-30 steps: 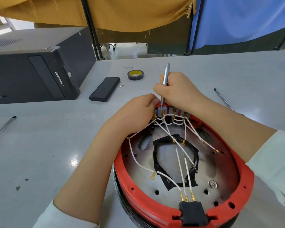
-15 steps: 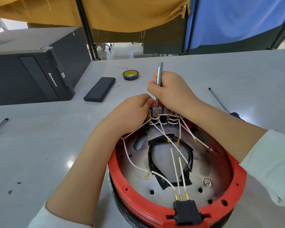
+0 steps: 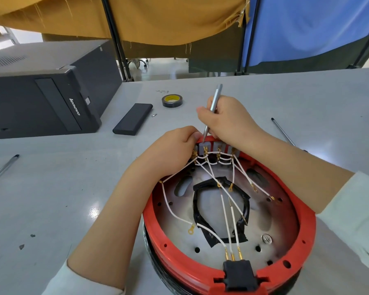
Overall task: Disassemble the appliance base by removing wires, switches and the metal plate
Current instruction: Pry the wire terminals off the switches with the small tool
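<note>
While the red appliance base [image 3: 228, 209] sits upside down on the grey table [image 3: 62, 188], its inside can be reached from above. At the far rim of the base a row of switches [image 3: 216, 149] is seen, with white wires [image 3: 224, 201] running from their gold ends down to a black plug [image 3: 238, 273] at the near rim. Under the wires lies the shiny metal plate [image 3: 271, 220], not yet taken out. A thin silver screwdriver [image 3: 212, 109] is gripped by the right hand [image 3: 228, 120], fingers curled round it like a pen, and its tip is set on one switch end — likely so a wire can be freed. The far-left rim is pinched by the left hand [image 3: 175, 150], fingers curled, probably so the base is kept from sliding. Beyond the base a roll of tape [image 3: 172, 100] and a flat black case [image 3: 133, 122] are laid — near, yet out of the way. Further left of the base a black computer [image 3: 47, 96] is parked.
</note>
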`<control>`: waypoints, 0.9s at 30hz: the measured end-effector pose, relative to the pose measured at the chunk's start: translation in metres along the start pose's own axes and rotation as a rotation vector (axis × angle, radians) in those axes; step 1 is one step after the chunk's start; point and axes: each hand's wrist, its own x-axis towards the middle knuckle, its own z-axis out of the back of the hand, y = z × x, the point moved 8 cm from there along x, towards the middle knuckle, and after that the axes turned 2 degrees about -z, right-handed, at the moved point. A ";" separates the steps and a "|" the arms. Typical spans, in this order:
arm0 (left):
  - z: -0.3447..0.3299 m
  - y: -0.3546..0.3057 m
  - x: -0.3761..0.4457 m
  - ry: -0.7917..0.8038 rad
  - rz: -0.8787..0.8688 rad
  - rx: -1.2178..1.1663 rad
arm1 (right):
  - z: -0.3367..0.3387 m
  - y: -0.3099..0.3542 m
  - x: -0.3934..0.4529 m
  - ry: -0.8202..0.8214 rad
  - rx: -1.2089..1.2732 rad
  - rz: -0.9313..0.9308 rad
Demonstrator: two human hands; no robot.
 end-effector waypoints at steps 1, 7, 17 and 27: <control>0.000 0.000 0.000 0.000 -0.002 -0.005 | 0.006 -0.001 -0.002 -0.021 0.026 -0.009; 0.001 0.000 -0.001 -0.010 -0.010 -0.014 | 0.021 -0.010 -0.019 -0.144 0.046 -0.021; 0.000 0.000 -0.001 -0.010 -0.017 -0.018 | 0.020 -0.011 -0.019 -0.146 0.004 -0.026; 0.001 0.000 -0.001 -0.014 -0.028 0.000 | 0.019 -0.004 -0.022 -0.154 -0.012 0.029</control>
